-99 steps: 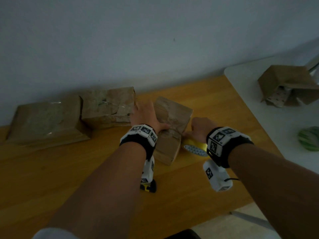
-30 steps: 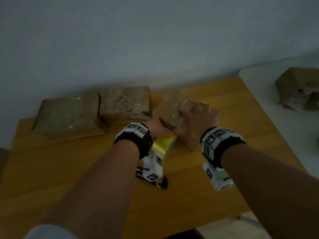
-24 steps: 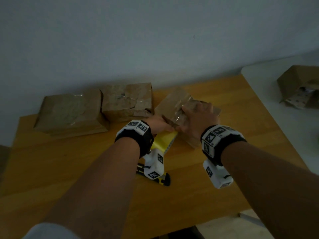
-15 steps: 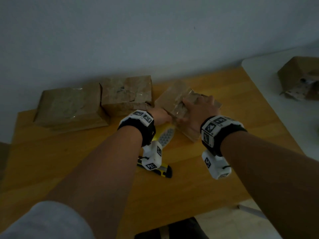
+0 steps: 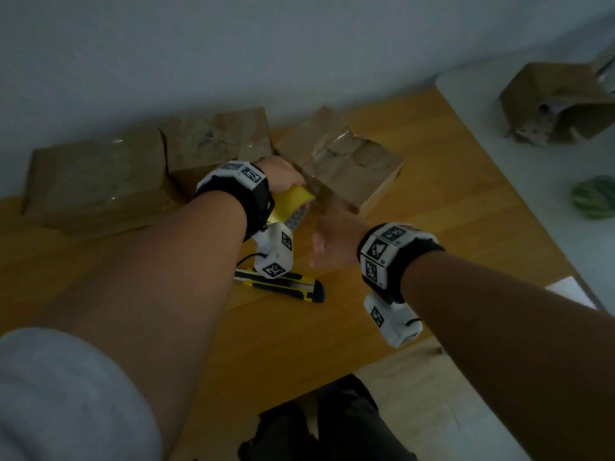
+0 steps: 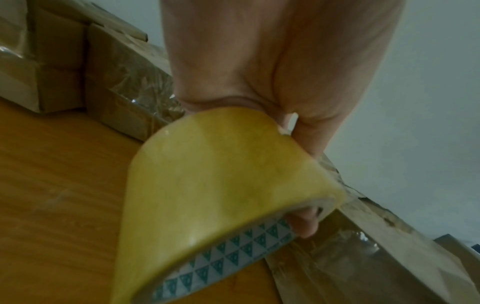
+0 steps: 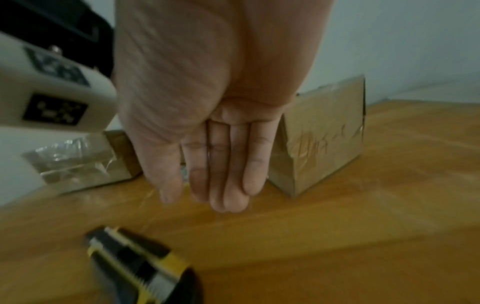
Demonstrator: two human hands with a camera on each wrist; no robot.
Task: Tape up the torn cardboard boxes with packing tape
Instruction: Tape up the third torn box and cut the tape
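My left hand (image 5: 283, 176) grips a yellow roll of packing tape (image 5: 291, 206), seen close in the left wrist view (image 6: 221, 195), with a finger hooked inside its patterned core. The roll sits at the near left corner of a torn cardboard box (image 5: 339, 158) whose top carries wrinkled clear tape. My right hand (image 5: 332, 234) hovers open and empty over the table in front of that box, fingers straight and together (image 7: 223, 164). The same box (image 7: 324, 133) stands just beyond those fingers.
Two more taped boxes (image 5: 96, 174) (image 5: 219, 141) stand along the wall at the left. A yellow-and-black utility knife (image 5: 283, 284) lies on the wooden table (image 5: 449, 227) beneath my wrists. On the white table to the right are an open box (image 5: 559, 101) and a green object (image 5: 594, 201).
My right hand has come off the box top and drawn back toward me, above the table. The left hand still holds the tape roll at the box's corner.
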